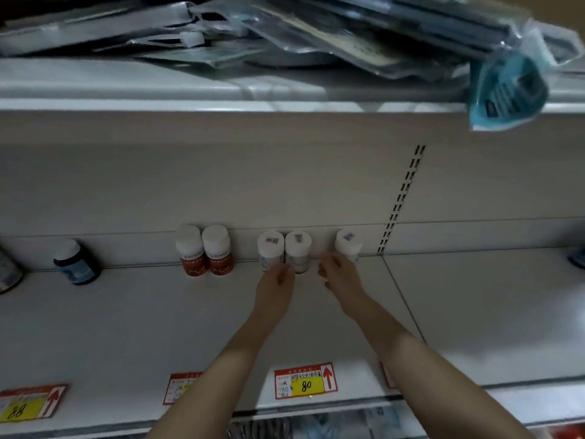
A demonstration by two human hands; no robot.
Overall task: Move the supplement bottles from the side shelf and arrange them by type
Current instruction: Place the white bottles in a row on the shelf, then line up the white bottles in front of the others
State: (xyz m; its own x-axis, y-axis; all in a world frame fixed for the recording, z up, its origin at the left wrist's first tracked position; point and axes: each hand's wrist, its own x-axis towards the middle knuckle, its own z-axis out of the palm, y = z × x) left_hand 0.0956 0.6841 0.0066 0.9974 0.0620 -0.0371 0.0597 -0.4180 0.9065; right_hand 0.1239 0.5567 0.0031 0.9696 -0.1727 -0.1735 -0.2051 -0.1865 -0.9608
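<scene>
Three white supplement bottles with white caps stand against the back wall of the shelf. Two of them stand side by side, and my left hand touches their bases with loosely bent fingertips. The third white bottle stands apart to the right. My right hand is wrapped round its lower part and hides its base. Left of these stand two white-capped bottles with red-brown labels, touching each other. Further left a dark blue bottle stands alone.
An upper shelf overhangs, piled with plastic-wrapped packets; a teal packet hangs over its edge at the right. Red and yellow price tags line the front edge. A slotted upright divides the back wall. More goods show at the far left and far right edges.
</scene>
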